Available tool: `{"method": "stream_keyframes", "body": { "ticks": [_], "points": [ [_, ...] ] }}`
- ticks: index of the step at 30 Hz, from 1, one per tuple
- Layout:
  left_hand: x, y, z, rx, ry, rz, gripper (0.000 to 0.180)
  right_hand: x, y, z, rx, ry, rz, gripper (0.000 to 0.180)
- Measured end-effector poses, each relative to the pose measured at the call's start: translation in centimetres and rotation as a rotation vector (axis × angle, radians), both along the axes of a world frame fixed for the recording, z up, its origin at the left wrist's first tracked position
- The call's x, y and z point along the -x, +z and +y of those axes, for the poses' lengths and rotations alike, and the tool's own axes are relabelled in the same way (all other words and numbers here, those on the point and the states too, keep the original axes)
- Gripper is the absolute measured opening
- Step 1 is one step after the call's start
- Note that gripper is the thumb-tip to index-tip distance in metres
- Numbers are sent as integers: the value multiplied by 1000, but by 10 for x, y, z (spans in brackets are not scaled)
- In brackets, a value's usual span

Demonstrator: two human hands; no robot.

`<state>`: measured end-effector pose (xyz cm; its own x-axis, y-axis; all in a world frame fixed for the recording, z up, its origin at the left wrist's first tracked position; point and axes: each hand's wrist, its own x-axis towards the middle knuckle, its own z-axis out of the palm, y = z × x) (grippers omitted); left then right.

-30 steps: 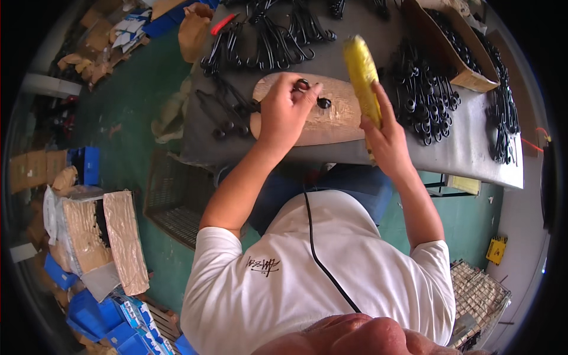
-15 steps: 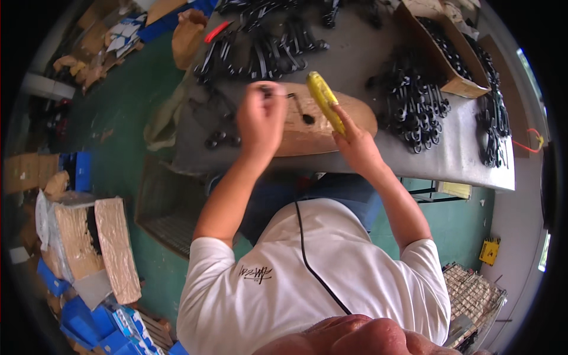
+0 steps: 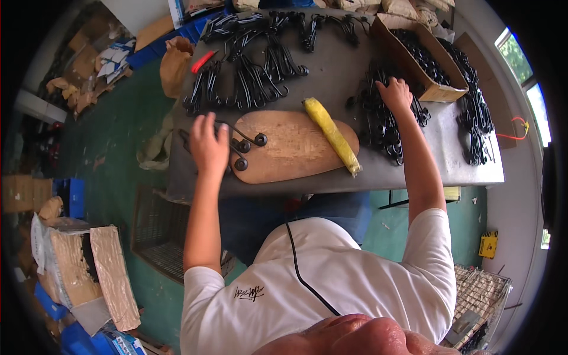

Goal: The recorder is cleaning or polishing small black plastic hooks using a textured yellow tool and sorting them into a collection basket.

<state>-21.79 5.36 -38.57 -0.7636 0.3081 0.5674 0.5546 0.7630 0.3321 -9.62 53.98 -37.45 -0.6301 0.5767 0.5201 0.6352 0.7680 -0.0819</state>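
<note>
Many black hooks [image 3: 386, 135] beneath right fingers [image 3: 384, 91]

This is looking like a workshop or small factory; bunches of black hooks [image 3: 251, 80] are lying in rows across a wide grey tabletop [image 3: 331, 68], and a long cardboard box [image 3: 445, 93] is holding many small black parts; a plastic crate [image 3: 148, 225] is standing on a green floor [image 3: 121, 148]; blue bins [image 3: 74, 197] and torn cartons [image 3: 112, 278] are crowding the left side; brown sacks [image 3: 402, 9] are resting behind the far edge.
</note>
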Motion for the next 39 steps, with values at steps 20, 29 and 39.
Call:
{"method": "stream_keyframes", "body": {
  "ticks": [20, 29, 39],
  "points": [
    [-45, 15, 46, -154, -321, -98, 64, -12, 18, -104, 231, 766, 537, 14],
    [-51, 54, 100, -1095, -713, -1178, 42, -71, 2, -215, 298, 895, 236, 46],
    [-44, 39, 110, -802, -664, -936, 31, -102, -37, -172, 1416, 467, 28, 54]
  ]
}}
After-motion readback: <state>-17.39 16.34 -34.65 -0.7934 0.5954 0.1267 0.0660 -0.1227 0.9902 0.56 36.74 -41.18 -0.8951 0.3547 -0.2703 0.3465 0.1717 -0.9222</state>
